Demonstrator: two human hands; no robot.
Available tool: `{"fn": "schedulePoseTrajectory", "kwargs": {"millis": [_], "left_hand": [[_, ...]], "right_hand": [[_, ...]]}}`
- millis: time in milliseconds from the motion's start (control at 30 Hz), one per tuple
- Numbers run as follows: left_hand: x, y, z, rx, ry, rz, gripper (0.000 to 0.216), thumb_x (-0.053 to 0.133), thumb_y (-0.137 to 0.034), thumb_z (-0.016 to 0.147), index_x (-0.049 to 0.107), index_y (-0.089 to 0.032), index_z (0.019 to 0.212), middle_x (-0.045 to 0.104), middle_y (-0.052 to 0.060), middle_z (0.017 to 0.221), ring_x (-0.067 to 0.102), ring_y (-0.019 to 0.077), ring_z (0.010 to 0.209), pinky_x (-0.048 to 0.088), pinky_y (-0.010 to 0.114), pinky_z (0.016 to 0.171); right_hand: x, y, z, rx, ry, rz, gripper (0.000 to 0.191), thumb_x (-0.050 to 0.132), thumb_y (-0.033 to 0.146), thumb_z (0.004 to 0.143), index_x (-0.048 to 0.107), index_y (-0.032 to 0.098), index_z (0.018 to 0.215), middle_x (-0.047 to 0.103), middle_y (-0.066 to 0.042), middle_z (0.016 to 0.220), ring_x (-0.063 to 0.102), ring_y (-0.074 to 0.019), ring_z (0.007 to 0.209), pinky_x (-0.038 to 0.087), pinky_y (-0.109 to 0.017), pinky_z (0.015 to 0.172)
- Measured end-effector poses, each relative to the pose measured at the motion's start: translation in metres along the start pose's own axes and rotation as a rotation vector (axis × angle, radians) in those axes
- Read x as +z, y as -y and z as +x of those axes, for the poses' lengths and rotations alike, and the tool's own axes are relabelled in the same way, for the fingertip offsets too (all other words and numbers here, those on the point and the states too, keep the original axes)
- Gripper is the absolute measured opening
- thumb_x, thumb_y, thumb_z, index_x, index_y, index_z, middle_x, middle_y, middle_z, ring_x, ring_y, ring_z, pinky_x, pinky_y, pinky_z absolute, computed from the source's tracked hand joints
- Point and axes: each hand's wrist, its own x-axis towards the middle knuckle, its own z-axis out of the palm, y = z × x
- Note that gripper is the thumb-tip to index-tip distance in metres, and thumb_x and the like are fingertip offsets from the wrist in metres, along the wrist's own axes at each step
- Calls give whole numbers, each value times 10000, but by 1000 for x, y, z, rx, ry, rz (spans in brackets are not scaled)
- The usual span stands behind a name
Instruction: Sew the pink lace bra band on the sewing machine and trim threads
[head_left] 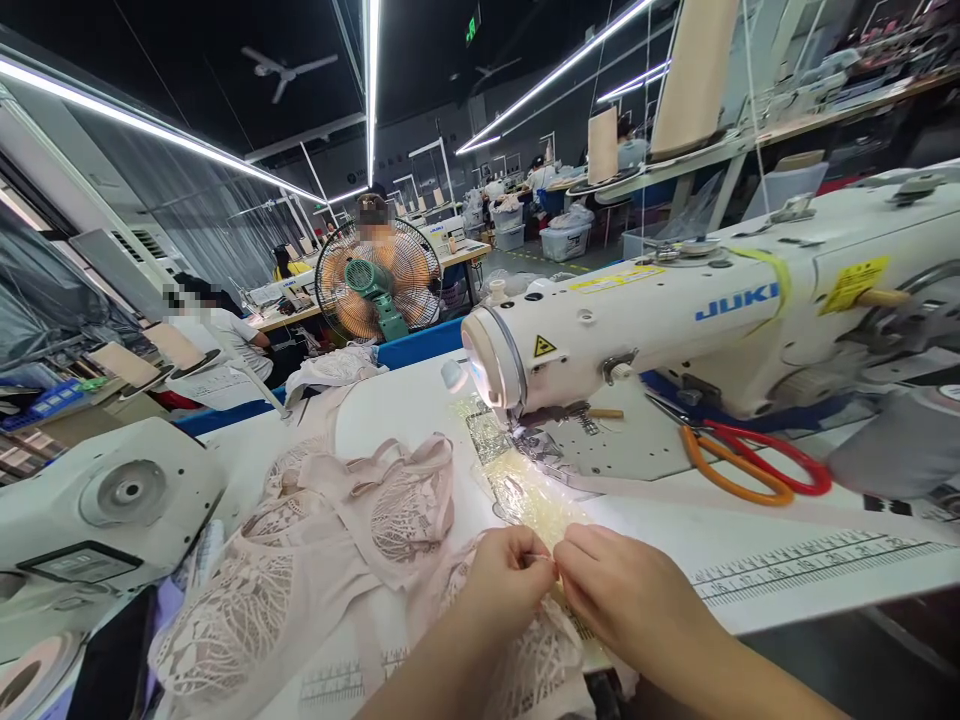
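A white JUKI sewing machine (660, 310) stretches across the right side of a worktable (420, 395). Just in front of its needle end, a person's two bare hands meet at the fingertips. The left hand (499, 580) is closed in a pinch, a thin pale sliver (537, 557) showing between thumb and finger. The right hand (626, 590) is curled almost shut against it — whether it grips anything is hidden.

Beige lace fabric (544, 655) lies beneath the hands, in front of the machine. More lace garments (405, 510), with cups and straps, are heaped left of the machine. Scissors (742, 460) with one red and one orange handle rest by the machine's base, under its arm; a printed ruler scale (810, 570) runs in front of it. Beyond the machine, to its left, stands a large round fan (379, 280).
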Motion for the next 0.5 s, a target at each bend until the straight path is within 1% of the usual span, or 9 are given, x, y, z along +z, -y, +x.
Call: {"fn": "schedulePoseTrajectory", "kwargs": {"millis": [100, 167, 233, 300, 333, 400, 500], "left_hand": [[0, 1, 1, -19, -14, -44, 72, 495, -201, 562, 439, -163, 536, 358, -55, 493, 304, 57, 470, 208, 206, 443], [-1, 1, 2, -43, -20, -59, 76, 505, -211, 552, 448, -163, 539, 354, -60, 475, 296, 52, 450, 204, 201, 432], [-1, -1, 1, -78, -14, -93, 115, 537, -239, 553, 447, -167, 541, 336, -73, 452, 276, 43, 414, 195, 195, 411], [-2, -4, 0, -103, -1, -130, 170, 575, -273, 555, 441, -170, 536, 331, -82, 438, 270, 35, 384, 190, 190, 391], [-2, -6, -1, -110, 5, -140, 191, 588, -286, 556, 438, -171, 534, 337, -83, 436, 276, 33, 374, 190, 188, 383], [-3, -9, -2, -109, 24, -131, 193, 595, -283, 558, 440, -168, 537, 359, -79, 445, 295, 32, 370, 197, 183, 376], [-4, -10, -4, -113, 63, -92, 143, 568, -238, 563, 447, -163, 546, 366, -78, 451, 292, 29, 367, 198, 178, 375]], "right_hand": [[8, 4, -1, 82, -74, 106, 234, 364, 142, 812, 451, 210, 606, 485, 3, 584, 461, -149, 534, 280, -256, 484], [12, 6, -1, 211, -59, 245, 236, 353, 190, 833, 436, 210, 614, 476, 6, 593, 456, -141, 538, 306, -244, 489], [13, 7, 0, 384, 34, 440, 226, 358, 237, 837, 428, 211, 623, 477, 9, 607, 457, -140, 551, 329, -240, 497], [10, 5, 3, 505, 143, 605, 221, 371, 265, 830, 428, 212, 624, 469, 19, 598, 456, -140, 561, 346, -238, 504], [7, 4, 4, 529, 182, 664, 220, 380, 275, 826, 435, 211, 623, 464, 25, 589, 456, -139, 563, 355, -236, 506], [0, 0, 6, 522, 237, 735, 230, 391, 293, 831, 460, 205, 630, 465, 33, 577, 456, -133, 561, 370, -227, 504], [-12, -7, 5, 444, 330, 686, 230, 392, 281, 848, 504, 197, 665, 519, 28, 614, 484, -126, 582, 386, -213, 516]]}}
